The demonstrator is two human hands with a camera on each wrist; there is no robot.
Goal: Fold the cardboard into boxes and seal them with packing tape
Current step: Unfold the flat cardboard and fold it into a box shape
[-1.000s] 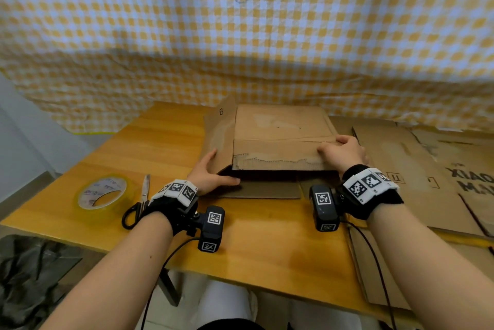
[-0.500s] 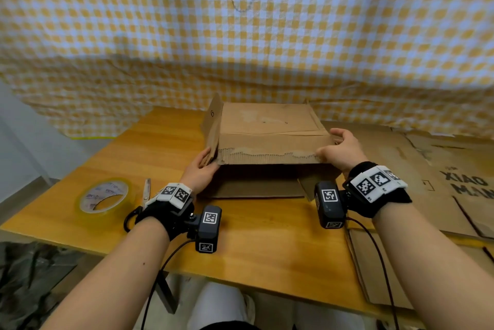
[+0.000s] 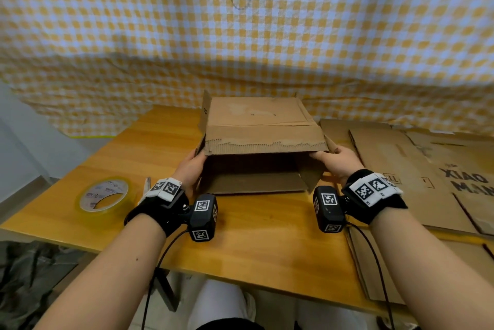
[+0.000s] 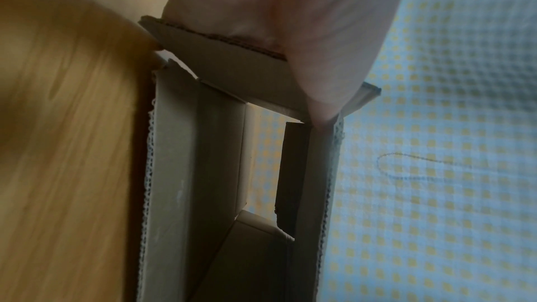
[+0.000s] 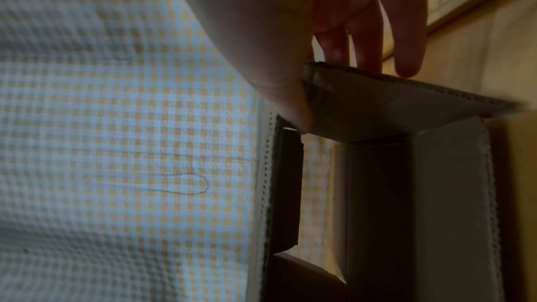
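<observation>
Both hands apparently grip the opened cardboard box between them.

The head camera looked forward and down from above the desk, taking in both forearms, the box and the checked curtain behind. Each wrist camera sat very close, looking along its hand into the box's open end. All three views shared the box and the curtain.
</observation>
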